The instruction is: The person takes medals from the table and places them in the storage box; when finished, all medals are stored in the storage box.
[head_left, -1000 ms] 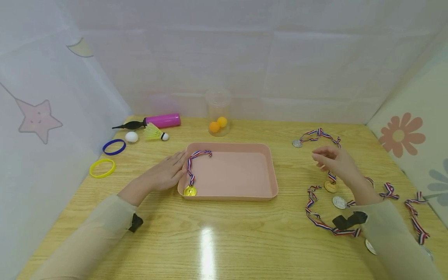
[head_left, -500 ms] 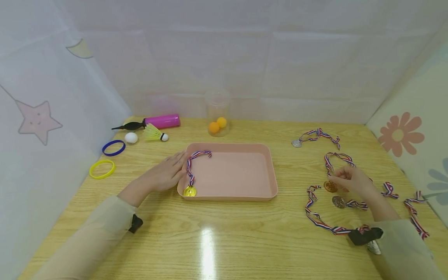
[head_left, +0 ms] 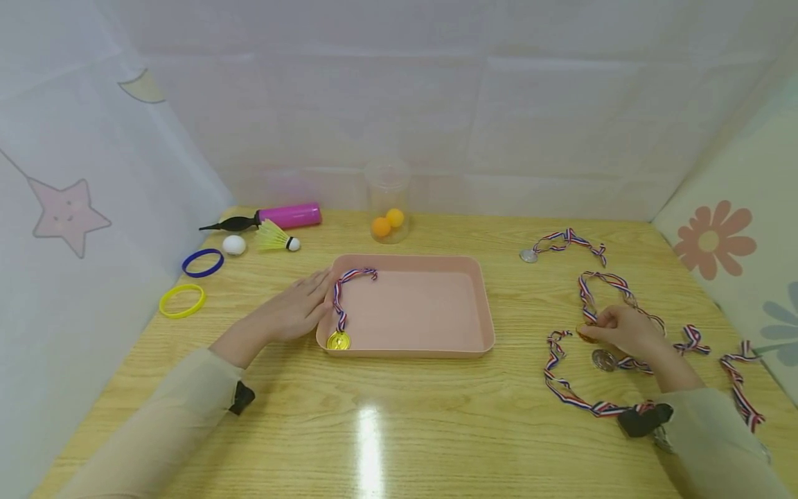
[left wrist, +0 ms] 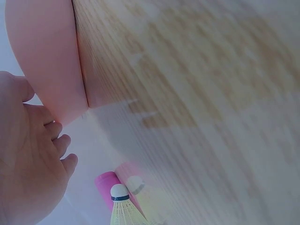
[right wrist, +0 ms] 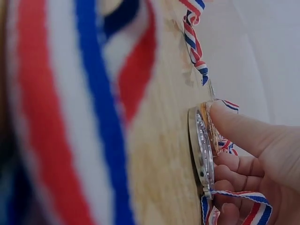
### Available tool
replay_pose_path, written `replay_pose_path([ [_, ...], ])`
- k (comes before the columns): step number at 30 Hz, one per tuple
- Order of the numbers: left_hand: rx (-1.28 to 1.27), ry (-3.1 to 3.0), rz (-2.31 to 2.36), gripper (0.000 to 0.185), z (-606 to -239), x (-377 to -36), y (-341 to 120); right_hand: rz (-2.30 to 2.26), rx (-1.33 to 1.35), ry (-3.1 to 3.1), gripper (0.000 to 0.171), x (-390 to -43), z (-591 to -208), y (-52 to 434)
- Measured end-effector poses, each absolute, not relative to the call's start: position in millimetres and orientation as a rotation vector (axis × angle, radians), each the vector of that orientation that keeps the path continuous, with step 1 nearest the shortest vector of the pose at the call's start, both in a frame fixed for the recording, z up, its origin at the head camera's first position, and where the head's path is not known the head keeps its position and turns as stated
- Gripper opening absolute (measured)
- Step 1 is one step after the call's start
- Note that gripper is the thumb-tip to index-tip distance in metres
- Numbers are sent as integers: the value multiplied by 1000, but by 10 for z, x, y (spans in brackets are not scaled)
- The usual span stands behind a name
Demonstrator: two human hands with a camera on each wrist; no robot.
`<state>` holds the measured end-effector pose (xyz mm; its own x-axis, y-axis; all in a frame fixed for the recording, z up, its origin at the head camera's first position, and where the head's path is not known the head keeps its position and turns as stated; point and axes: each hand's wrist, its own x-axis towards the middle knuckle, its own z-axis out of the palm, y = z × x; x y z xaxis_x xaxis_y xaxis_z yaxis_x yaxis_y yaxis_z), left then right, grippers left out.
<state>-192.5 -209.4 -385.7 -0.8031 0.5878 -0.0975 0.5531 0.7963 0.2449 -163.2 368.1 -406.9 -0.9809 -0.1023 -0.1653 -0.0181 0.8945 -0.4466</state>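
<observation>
While the right hand (head_left: 626, 333) curls over it, the bronze medal (head_left: 586, 335) lies flat on the counter (head_left: 436, 416), right of the pink tray (head_left: 480, 291). The hand's grip pinches the disc at its rim, forefinger on top in the right wrist view. Its ribbon (head_left: 607, 287) loops away toward the back wall, so the long axis runs from the hand outward. This hand is far nearer than the other one. The disc looks like thin stamped metal, the ribbon woven red, white and blue. A silver medal (head_left: 603, 360) lies just beside. The left hand (head_left: 293, 312), fingers straight, rests against the tray's left rim, where a gold medal (head_left: 339, 340) lies.
</observation>
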Motion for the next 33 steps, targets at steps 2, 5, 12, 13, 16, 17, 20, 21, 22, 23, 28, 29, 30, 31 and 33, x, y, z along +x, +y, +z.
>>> replay_pose_path([
  [2, 900, 2815, 309, 57, -3855, -1924, -2093, -692, -90, 2861, 46, -1633, -4064, 3669],
  [5, 899, 2814, 308, 57, -3852, -1922, -2096, -731, -74, 2821, 44, -1625, -4037, 3662],
  [12, 909, 2815, 310, 57, -3848, -1926, -2098, -830, -67, 2727, 38, -1632, -3988, 3681],
  [13, 910, 2816, 312, 57, -3849, -1927, -2099, -838, -79, 2719, 36, -1634, -3984, 3686],
  [16, 921, 2816, 322, 57, -3852, -1926, -2101, -830, -80, 2713, 39, -1643, -3979, 3693],
  [17, 922, 2817, 319, 57, -3854, -1928, -2103, -830, -81, 2708, 40, -1646, -3981, 3691],
  [20, 926, 2817, 312, 57, -3858, -1932, -2105, -830, -50, 2691, 49, -1648, -3972, 3655],
  [21, 926, 2816, 310, 57, -3858, -1934, -2106, -834, -41, 2680, 51, -1647, -3966, 3640],
  [22, 928, 2817, 306, 57, -3856, -1934, -2103, -832, -39, 2674, 52, -1645, -3961, 3627],
  [23, 929, 2817, 300, 57, -3855, -1934, -2101, -830, -34, 2667, 53, -1643, -3957, 3615],
  [28, 932, 2816, 299, 56, -3844, -1930, -2091, -845, -30, 2639, 52, -1635, -3949, 3616],
  [29, 931, 2816, 300, 56, -3842, -1929, -2090, -856, -32, 2637, 52, -1636, -3955, 3626],
  [30, 932, 2815, 302, 56, -3841, -1929, -2089, -867, -40, 2638, 51, -1637, -3960, 3638],
  [31, 932, 2815, 305, 56, -3839, -1928, -2089, -884, -45, 2639, 49, -1640, -3968, 3653],
  [33, 934, 2815, 309, 56, -3837, -1927, -2089, -966, -45, 2600, 43, -1649, -3979, 3685],
])
